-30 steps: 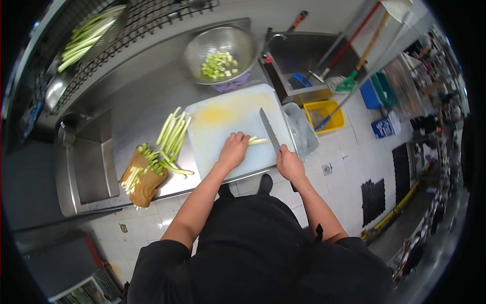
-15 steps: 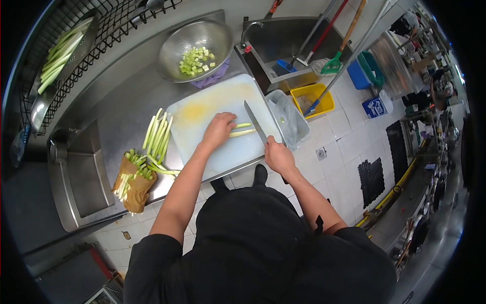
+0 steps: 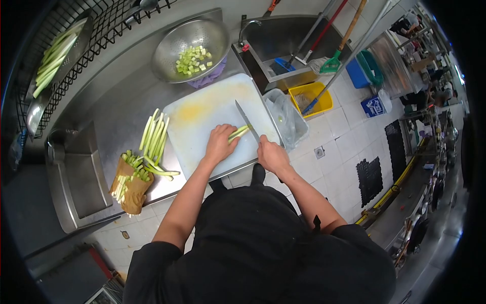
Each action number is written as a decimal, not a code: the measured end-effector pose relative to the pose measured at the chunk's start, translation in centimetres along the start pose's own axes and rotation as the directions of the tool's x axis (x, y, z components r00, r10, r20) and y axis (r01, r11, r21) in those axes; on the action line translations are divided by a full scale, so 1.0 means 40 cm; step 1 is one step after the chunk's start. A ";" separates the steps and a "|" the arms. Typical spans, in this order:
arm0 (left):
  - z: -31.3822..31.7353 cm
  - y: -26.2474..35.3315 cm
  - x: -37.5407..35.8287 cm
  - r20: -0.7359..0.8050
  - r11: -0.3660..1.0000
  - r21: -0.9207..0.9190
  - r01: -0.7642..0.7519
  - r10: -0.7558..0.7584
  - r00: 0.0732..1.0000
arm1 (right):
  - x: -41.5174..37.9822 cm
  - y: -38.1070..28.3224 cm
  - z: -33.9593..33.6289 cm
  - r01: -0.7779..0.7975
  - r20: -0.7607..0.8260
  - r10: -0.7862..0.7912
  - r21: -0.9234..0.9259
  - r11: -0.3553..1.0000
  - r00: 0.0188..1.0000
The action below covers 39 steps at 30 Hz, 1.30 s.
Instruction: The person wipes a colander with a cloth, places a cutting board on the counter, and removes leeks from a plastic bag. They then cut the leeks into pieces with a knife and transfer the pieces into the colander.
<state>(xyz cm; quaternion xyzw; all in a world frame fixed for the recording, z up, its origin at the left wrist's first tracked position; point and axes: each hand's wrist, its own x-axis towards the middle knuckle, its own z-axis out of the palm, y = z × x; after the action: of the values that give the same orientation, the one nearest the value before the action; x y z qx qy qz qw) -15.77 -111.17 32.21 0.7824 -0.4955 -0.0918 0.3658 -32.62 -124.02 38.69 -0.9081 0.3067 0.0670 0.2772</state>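
On the white cutting board point(image 3: 202, 142), my left hand point(image 3: 220, 143) presses with bent fingers on pale green stalks point(image 3: 239, 133). My right hand point(image 3: 273, 156) is closed round the handle of a long knife point(image 3: 246, 118), whose blade lies across the right ends of the stalks. More long green stalks point(image 3: 154, 137) lie on the steel counter left of the board. Beside them is a brown paper bag point(image 3: 134, 195) with cut stalks. Behind the board, a steel colander point(image 3: 167, 53) holds chopped green pieces point(image 3: 193, 60) and rests on a purple cloth point(image 3: 210, 76).
A deep sink point(image 3: 273, 38) is at the back, with mop and brush handles leaning there. On the floor stand a lined bin point(image 3: 296, 114), a yellow bucket point(image 3: 324, 103) and a blue bin point(image 3: 358, 75). A wire rack point(image 3: 109, 25) hangs upper left, and an empty basin point(image 3: 86, 169) is at left.
My left hand has come closer to the knife, and the stalks under it are now together and slanted. The knife has shifted left and sits over their ends.
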 end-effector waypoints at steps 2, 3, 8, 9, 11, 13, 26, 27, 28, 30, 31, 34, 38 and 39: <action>0.014 0.011 0.020 0.005 1.000 -0.028 -0.007 0.007 1.000 | -0.005 0.000 -0.011 -0.010 0.015 0.010 -0.014 1.000 1.000; 0.017 0.020 0.029 0.036 1.000 0.019 0.005 -0.005 0.999 | -0.008 -0.001 -0.017 -0.009 0.018 0.010 -0.018 1.000 1.000; 0.047 0.010 0.050 0.090 0.996 0.091 0.020 -0.028 0.996 | -0.058 -0.014 -0.069 0.015 0.073 -0.011 -0.051 0.999 0.997; 0.049 0.009 0.052 0.087 0.995 0.092 0.025 -0.033 0.996 | -0.075 -0.019 -0.082 0.013 0.074 -0.009 -0.051 0.999 0.997; 0.053 0.007 0.053 0.086 0.995 0.092 0.030 -0.038 0.996 | -0.105 -0.023 -0.098 -0.005 0.132 0.015 -0.081 0.997 0.991; 0.054 0.005 0.052 0.084 0.998 0.062 0.029 -0.034 0.996 | -0.111 -0.008 -0.075 -0.006 0.134 0.016 -0.074 0.997 0.991; 0.019 0.007 0.055 0.135 0.997 0.065 0.042 -0.050 0.990 | -0.037 0.099 -0.046 -0.083 -0.002 0.083 -0.117 0.990 0.997; 0.004 0.014 0.052 0.126 0.996 0.055 0.076 -0.083 0.989 | -0.042 0.107 -0.054 -0.084 0.001 0.085 -0.122 0.989 0.996; -0.010 0.019 0.049 0.120 0.993 0.047 0.109 -0.114 0.986 | -0.046 0.113 -0.060 -0.118 -0.060 0.112 -0.118 0.986 0.992; -0.032 0.017 0.042 0.130 0.992 0.069 0.105 -0.113 0.985 | -0.052 0.112 -0.071 -0.153 -0.124 0.139 -0.111 0.982 0.983; -0.040 0.013 0.038 0.137 0.990 0.093 0.101 -0.114 0.984 | -0.055 0.106 -0.075 -0.086 -0.184 0.073 -0.067 0.994 0.980; -0.048 0.001 0.024 0.163 0.990 0.125 0.070 -0.090 0.983 | -0.040 0.105 -0.071 -0.015 -0.200 0.010 -0.024 1.000 0.980; -0.043 -0.009 0.009 0.161 0.990 0.129 0.051 -0.072 0.984 | -0.034 0.095 -0.069 -0.030 -0.111 0.025 -0.046 0.998 0.993; -0.040 -0.008 0.010 0.149 0.993 0.114 0.043 -0.060 0.987 | -0.029 0.096 -0.067 -0.022 -0.108 0.017 -0.050 0.999 0.994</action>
<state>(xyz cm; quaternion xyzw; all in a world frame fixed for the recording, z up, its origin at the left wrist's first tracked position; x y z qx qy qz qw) -14.53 -110.65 33.25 0.8046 -0.5059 -0.1331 0.2809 -35.97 -127.38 39.49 -0.9141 0.3282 0.0286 0.2365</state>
